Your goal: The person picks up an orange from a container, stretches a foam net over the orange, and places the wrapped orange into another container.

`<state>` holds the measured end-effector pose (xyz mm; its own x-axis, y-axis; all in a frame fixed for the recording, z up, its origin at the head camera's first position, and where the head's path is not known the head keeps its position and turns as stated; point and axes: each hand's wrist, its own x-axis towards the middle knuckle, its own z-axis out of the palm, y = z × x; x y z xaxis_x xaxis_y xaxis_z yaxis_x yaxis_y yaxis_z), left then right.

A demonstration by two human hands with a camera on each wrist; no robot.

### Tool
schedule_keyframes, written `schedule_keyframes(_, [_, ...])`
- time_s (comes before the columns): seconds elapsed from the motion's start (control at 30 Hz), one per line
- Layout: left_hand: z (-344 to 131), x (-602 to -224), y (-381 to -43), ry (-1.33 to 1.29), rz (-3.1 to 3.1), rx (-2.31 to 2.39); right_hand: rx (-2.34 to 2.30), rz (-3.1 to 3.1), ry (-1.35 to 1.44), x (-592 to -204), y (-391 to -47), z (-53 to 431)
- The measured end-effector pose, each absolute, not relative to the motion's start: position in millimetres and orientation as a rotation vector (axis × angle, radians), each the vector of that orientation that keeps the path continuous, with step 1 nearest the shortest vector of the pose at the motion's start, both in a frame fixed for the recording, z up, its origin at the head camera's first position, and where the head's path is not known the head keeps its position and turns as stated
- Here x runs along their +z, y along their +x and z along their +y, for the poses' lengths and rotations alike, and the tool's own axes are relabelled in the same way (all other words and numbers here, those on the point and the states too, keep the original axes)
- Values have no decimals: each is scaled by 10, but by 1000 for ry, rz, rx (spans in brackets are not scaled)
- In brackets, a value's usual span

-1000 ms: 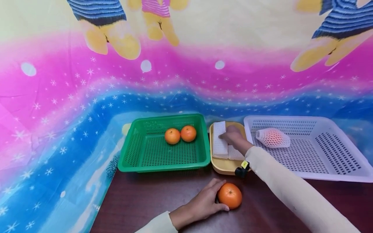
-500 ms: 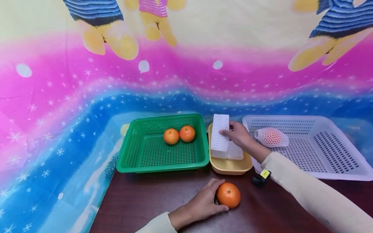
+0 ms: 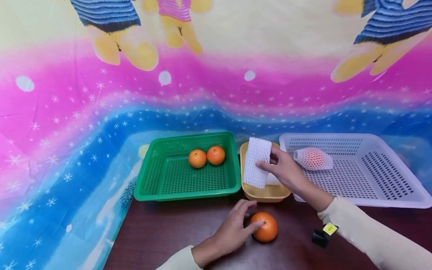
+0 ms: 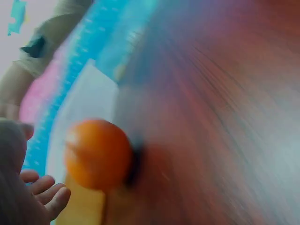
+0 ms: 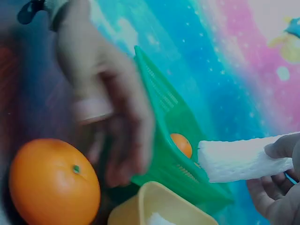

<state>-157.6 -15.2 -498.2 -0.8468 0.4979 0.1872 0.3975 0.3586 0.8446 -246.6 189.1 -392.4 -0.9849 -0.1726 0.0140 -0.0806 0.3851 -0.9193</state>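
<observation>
My right hand (image 3: 287,168) pinches a white foam fruit net (image 3: 255,165) between thumb and fingers, above the yellow tray (image 3: 266,195). In the right wrist view the foam net (image 5: 243,157) extends sideways from the fingertips as a flat sleeve. On the dark table a large orange (image 3: 268,230) sits in front of the tray. Beside it is my left hand (image 3: 229,230), thumb and fingers spread, the thumb overlapping the fruit in the head view. A gap separates that hand (image 4: 28,178) from the orange (image 4: 98,157) in the left wrist view.
A green basket (image 3: 187,196) with two oranges (image 3: 206,156) stands left of the tray. To the right is a white basket (image 3: 381,204) holding one net-wrapped fruit (image 3: 314,159). More white foam lies in the tray. A printed cloth (image 3: 216,93) hangs behind.
The right hand has lifted a foam net from the tray and drawn it slightly toward the body. The left hand has loosened from the orange, which stays in place.
</observation>
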Motion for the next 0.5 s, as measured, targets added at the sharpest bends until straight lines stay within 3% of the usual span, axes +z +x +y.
schedule_keyframes(0.27, [-76, -4551, -1616, 212, 1884, 2212, -1728, 2633, -261, -3914, -2121, 1840])
schedule_keyframes(0.5, [-31, -4425, -1693, -80, 1608, 2424, -1843, 2602, -253, -3930, -1929, 1756])
